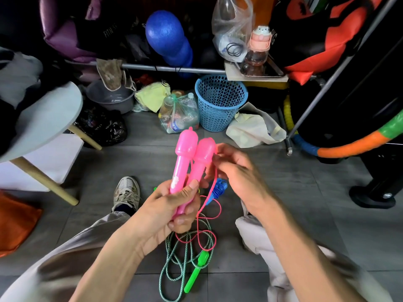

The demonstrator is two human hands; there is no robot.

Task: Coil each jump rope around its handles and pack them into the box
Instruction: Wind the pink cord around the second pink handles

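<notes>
a cluttered grey tiled floor [294, 192]. the left hand [174, 205] grips both pink handles [192, 158] side by side, upright. the right hand [237, 168] pinches the pink cord [209, 192] just beside the handle heads. best kept taut, wrapping snugly downward. no box visible.

Upright pink handles [192, 158], cord [208, 216] dangling.

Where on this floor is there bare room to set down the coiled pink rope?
Bare tiles lie right of the right hand, before the black stand base. Another patch sits between the shoe and the blue basket. Between the legs, the green rope crowds the floor.
</notes>
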